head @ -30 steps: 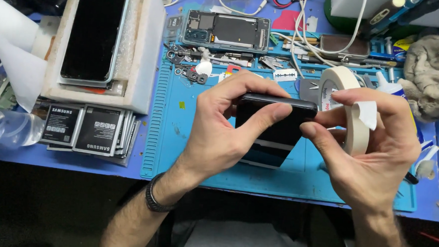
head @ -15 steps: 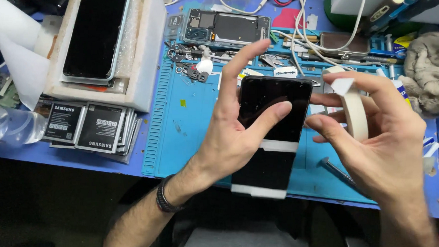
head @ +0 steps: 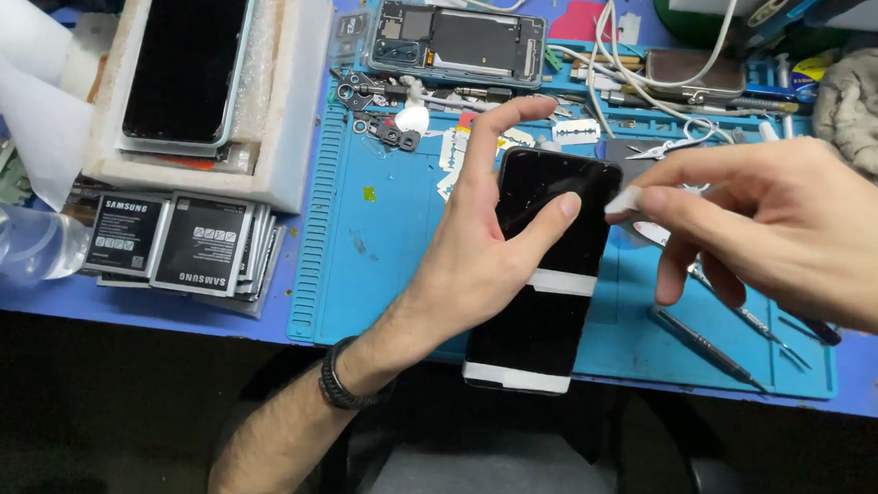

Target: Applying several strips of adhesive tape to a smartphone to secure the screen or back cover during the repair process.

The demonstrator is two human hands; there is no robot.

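- My left hand (head: 479, 249) grips the black phone screen (head: 548, 263) from its left edge, thumb pressed on the glass, above the blue mat (head: 378, 264).
- My right hand (head: 780, 230) pinches a white tape end (head: 624, 200) at the screen's right edge.
- Taping appears underway; pressing the strip flat looks next.
- The screen's long axis runs away from me, top end farthest.

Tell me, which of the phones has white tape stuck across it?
The black phone held in the left hand. The phone in the white foam tray and the opened one at the back show none.
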